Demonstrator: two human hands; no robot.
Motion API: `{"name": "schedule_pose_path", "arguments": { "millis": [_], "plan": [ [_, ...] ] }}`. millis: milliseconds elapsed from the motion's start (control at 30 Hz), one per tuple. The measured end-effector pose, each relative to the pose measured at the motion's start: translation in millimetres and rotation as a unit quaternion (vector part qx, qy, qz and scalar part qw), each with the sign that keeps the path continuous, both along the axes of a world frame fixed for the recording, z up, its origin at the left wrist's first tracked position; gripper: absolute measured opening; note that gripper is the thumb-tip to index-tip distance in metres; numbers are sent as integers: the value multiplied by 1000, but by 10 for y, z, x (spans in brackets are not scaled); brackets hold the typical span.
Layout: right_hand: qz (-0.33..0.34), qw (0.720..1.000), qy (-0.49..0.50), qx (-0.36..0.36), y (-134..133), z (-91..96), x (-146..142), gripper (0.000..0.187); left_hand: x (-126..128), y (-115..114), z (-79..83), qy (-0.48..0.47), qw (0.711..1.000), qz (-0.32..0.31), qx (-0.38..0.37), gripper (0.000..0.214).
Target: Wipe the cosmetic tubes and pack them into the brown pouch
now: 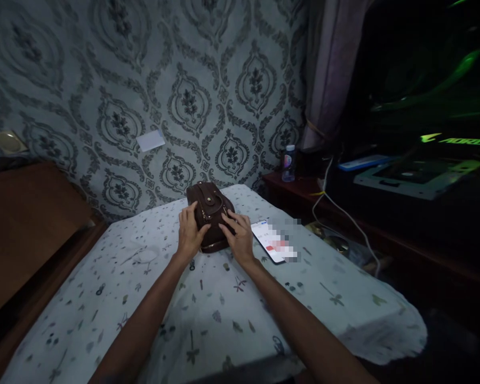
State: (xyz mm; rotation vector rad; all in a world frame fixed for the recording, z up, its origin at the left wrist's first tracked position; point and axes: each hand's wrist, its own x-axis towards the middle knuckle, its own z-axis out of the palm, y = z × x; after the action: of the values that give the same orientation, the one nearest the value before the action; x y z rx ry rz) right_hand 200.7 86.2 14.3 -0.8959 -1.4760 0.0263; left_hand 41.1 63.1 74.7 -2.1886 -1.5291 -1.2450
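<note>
A small dark brown handbag [213, 223] with gold-coloured fittings lies on the patterned bed sheet [208, 298]. My left hand [189, 230] grips its left side, fingers along the edge and thumb on the near face. On the opposite side my right hand [239, 234] holds the bag with its fingers bent over the edge near the handle. The bag's underside and far end are hidden. Just right of my right hand, a phone [269, 242] lies face up with its screen lit and partly blurred out.
A wooden headboard or panel [28, 229] borders the bed on the left. At the right, a dark red table [272, 184] carries a small bottle [288, 164], and a white cable [350, 229] hangs from it. A light switch card-like plate [150, 141] is on the wall.
</note>
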Motion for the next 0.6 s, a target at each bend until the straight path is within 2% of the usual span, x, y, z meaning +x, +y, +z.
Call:
{"name": "schedule_pose_path", "arguments": {
  "millis": [300, 467, 600],
  "plan": [
    [-14, 1000, -10, 12, -24, -9, -22, 29, 38, -95, 160, 108, 994, 16, 9, 16],
    [-8, 1000, -1, 18, 8, -42, -25, 30, 81, -82, 246, 151, 988, 20, -34, 10],
    [-1, 1000, 8, 18, 26, -60, -24, 29, 155, -100, 308, 187, 979, 52, -61, 11]
  ]
}}
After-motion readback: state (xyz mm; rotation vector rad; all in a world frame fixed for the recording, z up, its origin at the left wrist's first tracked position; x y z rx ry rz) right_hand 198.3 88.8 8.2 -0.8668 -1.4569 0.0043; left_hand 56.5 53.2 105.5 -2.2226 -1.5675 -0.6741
